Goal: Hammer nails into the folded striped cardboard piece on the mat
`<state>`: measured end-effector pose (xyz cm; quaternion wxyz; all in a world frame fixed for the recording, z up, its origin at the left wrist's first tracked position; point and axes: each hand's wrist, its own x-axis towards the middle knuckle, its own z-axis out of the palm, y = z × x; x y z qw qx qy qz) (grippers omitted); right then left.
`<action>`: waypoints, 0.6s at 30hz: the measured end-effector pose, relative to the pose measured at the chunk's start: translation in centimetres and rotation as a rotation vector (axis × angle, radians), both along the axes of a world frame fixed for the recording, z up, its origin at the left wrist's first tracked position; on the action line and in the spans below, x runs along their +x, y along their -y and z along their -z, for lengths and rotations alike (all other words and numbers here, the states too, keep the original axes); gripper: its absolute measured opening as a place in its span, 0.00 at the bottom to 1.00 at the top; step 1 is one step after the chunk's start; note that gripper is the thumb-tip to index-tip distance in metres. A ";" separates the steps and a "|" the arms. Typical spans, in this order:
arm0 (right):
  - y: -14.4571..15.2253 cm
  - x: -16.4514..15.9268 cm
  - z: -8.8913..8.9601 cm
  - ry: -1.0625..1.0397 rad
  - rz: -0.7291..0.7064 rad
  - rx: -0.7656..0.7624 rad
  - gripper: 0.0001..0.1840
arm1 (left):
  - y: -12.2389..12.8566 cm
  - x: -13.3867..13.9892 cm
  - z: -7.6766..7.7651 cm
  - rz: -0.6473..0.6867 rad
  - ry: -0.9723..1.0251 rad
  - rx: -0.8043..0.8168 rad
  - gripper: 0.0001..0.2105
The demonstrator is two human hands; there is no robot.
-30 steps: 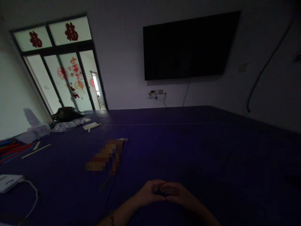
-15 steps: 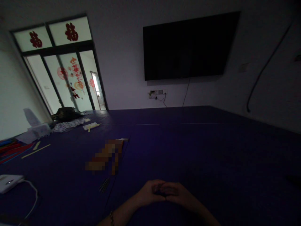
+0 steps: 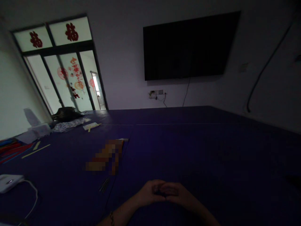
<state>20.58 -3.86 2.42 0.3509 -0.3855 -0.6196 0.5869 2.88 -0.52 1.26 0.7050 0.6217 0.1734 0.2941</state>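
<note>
Dim light falls on both hands, which rest together on the dark blue tabletop at the bottom middle. My left hand comes in from the lower left, a bracelet round its wrist. Its fingers meet those of my right hand, curled and folded together, with the thumbs touching in front. No object shows in either hand; the gap between the palms is dark. Nearest to my left hand lie several thin dark sticks. Behind these is an orange-brown item, blurred out by blocks, beside a small metallic piece.
At left lie a white device with a cable, red and blue strips and a yellow strip. Farther back are a clear box, a white packet and a black bag. A television hangs on the wall.
</note>
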 end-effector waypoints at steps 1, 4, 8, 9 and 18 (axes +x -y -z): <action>0.0 0.0 0.0 0.003 -0.005 0.006 0.20 | 0.0 0.0 0.0 -0.003 -0.005 0.000 0.24; -0.1 0.1 -0.1 0.005 -0.017 0.012 0.19 | 0.0 0.0 0.0 0.005 -0.014 0.002 0.24; -0.2 0.3 0.4 -0.023 -0.034 0.006 0.17 | -0.3 0.0 0.4 0.020 0.025 0.007 0.24; -0.3 0.3 0.6 -0.032 -0.038 0.006 0.17 | -0.3 0.0 0.5 0.024 0.026 0.011 0.24; 0.0 0.1 -0.1 -0.050 -0.036 -0.011 0.16 | -0.1 0.0 0.0 0.018 0.007 0.025 0.23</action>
